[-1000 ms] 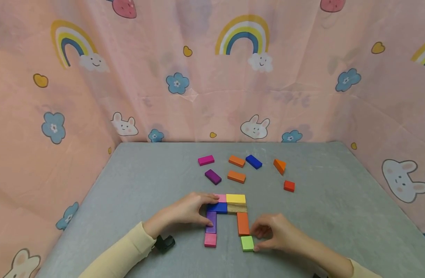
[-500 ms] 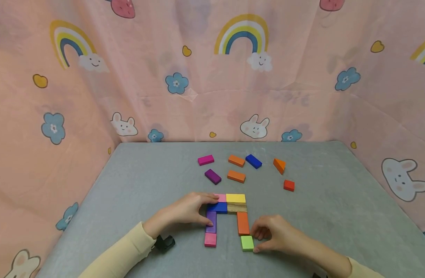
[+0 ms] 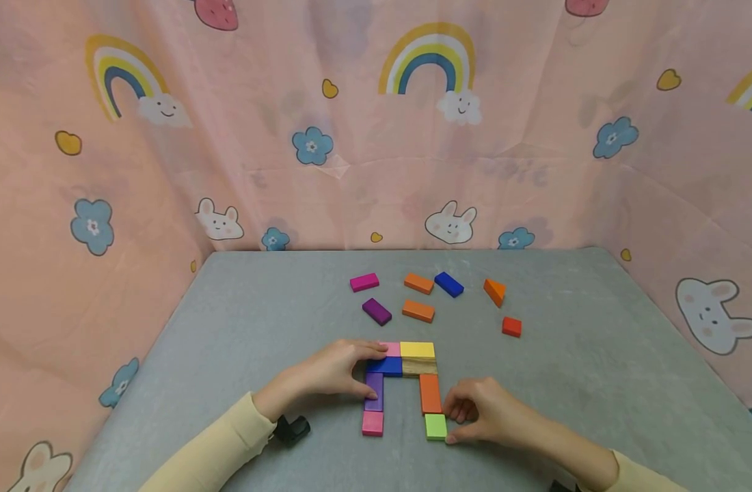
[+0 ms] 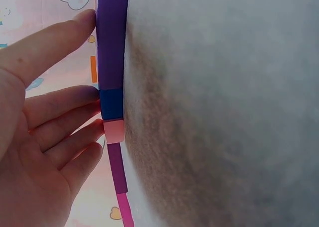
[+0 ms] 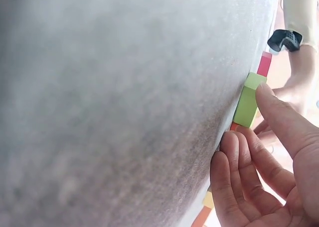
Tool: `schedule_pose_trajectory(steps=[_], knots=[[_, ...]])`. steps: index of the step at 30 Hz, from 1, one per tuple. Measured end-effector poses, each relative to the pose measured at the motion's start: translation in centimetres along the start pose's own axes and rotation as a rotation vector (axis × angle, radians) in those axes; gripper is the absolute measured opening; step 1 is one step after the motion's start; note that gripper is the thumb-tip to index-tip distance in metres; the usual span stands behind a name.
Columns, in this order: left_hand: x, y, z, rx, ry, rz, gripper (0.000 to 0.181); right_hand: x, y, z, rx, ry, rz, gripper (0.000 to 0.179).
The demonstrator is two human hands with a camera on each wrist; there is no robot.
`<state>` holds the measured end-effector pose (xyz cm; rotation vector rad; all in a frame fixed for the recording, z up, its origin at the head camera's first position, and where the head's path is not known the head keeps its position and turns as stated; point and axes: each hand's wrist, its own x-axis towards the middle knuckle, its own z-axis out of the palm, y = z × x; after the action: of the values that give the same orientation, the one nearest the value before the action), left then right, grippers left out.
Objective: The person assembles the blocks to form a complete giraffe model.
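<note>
Your left hand [image 3: 329, 369] is spread wide, thumb at the purple block [image 3: 376, 382], fingertips at the blue block [image 3: 385, 367] and light pink block [image 3: 394, 349]; your right hand [image 3: 491, 412], fingers loosely bent, thumbs the green block [image 3: 435, 426] just left of it, beside the red-orange block [image 3: 431, 393].

Fifteen blocks [image 3: 377, 380] are counted on one table [image 3: 277, 301]: eight grouped nearer, seven loose beyond. In the group, one pale pink block [image 3: 394, 349], one yellow block [image 3: 417, 350], one blue block [image 3: 387, 367], one wood-grained block [image 3: 420, 367], one purple block [image 3: 376, 384], one red-orange block [image 3: 430, 393], one rose block [image 3: 372, 423] and one green block [image 3: 435, 427] are found. Farther off, one magenta block [image 3: 364, 282], one dark purple block [image 3: 377, 311], two orange blocks [image 3: 418, 311], another blue block [image 3: 449, 284], one orange triangle [image 3: 494, 292] and one red block [image 3: 511, 326] are seen. One left hand [image 3: 324, 369] and one right hand [image 3: 490, 413] are shown; three rainbows [image 3: 430, 37] are printed on one backdrop [image 3: 376, 184].
</note>
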<state>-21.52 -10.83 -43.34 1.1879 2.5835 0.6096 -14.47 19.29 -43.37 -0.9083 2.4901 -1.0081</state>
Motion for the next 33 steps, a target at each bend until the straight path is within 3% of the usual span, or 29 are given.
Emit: schedule_pose_trajectory(steps=[33], knots=[[-0.01, -0.05, 0.07, 0.015, 0.007, 0.018, 0.066, 0.32, 0.13, -0.33, 0.011, -0.026, -0.018, 0.031]])
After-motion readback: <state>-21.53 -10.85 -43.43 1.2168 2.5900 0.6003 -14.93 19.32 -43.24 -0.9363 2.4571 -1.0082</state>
